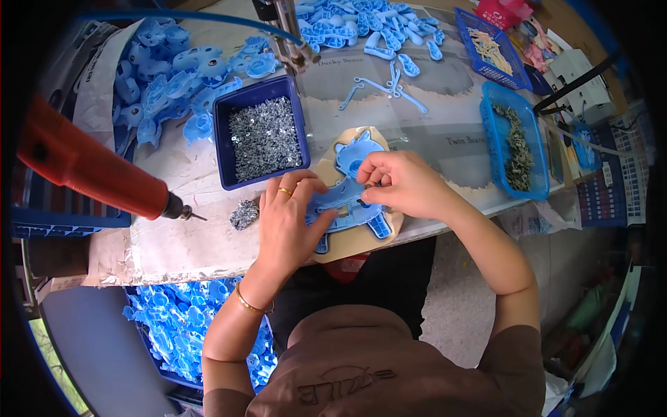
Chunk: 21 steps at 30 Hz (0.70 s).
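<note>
A light-blue plastic toy shell (354, 153), hollow side up with a rounded head and short legs, lies in a tan shaped holder (392, 226) at the table's front edge. My left hand (283, 219) rests against the shell's left side, its thumb and fingers apart. Over the shell's middle, my right hand (406, 184) is closed in a pinch; whatever its fingertips hold is too small or hidden to make out. Part of the shell is covered by both hands. Left of them lies a small heap of silvery screws (244, 215).
A dark-blue bin of small metal screws (226, 149) stands behind my left hand. An orange-red power screwdriver (104, 163) hangs at left. Blue shells (174, 76) pile up behind; thin blue parts (392, 87) lie further back. A light-blue basket (493, 132) stands at right.
</note>
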Each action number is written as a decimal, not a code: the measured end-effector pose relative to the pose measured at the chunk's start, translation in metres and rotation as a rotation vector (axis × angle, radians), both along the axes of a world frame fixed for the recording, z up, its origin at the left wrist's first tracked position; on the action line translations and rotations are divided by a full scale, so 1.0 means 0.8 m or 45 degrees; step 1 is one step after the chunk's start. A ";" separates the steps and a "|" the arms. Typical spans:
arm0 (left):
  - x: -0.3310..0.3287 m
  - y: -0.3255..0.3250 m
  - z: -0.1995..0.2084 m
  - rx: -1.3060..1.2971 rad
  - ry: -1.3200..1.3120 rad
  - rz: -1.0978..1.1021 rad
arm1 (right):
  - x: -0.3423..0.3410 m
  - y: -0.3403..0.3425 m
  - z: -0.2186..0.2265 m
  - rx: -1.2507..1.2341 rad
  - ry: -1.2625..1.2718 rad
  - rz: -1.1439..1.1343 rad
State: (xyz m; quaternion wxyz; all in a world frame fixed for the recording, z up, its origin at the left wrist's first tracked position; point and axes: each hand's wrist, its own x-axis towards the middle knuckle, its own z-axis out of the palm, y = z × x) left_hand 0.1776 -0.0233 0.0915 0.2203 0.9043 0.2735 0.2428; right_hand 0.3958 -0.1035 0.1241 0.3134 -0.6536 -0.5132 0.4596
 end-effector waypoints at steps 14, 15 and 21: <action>0.001 -0.007 0.007 0.135 0.087 0.044 | -0.001 0.019 0.004 0.215 -0.773 0.353; 0.001 -0.008 0.008 0.129 0.110 0.048 | -0.003 0.022 0.007 0.166 -0.833 0.383; -0.005 -0.002 0.010 0.153 0.022 0.048 | -0.060 0.080 0.053 0.726 -0.690 0.161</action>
